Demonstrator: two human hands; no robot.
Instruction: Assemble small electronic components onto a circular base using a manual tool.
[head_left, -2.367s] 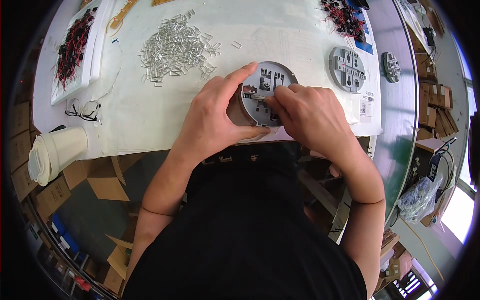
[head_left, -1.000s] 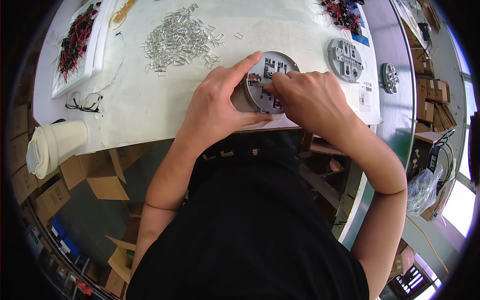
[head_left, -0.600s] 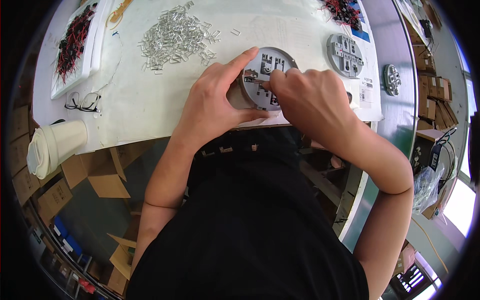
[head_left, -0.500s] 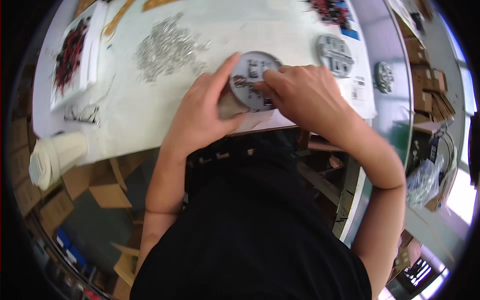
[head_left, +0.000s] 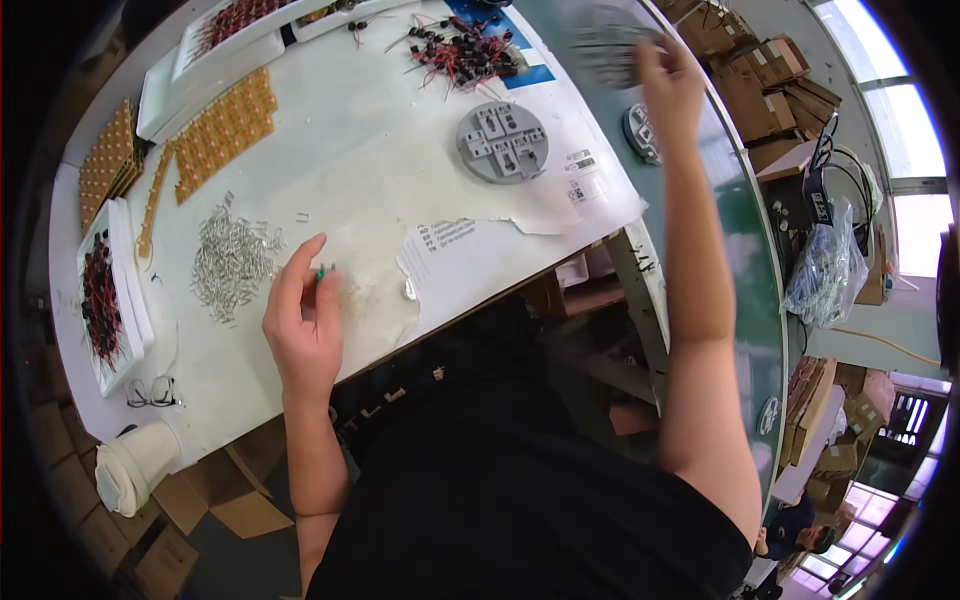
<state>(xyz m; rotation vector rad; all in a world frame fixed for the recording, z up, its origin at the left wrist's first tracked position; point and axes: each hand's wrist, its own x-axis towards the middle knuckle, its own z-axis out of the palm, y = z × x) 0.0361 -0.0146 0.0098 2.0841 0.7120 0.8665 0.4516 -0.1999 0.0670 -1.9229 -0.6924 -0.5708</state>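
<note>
The left hand (head_left: 302,330) is rested on the white table (head_left: 380,190), fingers loosely spread, with a small green part (head_left: 322,271) at the fingertips; whether it is gripped cannot be told. A pile of metal pins (head_left: 228,265) lies just beside it. The grey round disc (head_left: 502,142), worked on by both hands a moment ago, is no longer held and lies alone farther out. The right hand (head_left: 668,85) has been lifted away to the far edge, blurred, so its grip cannot be told. The disc seems finished with.
</note>
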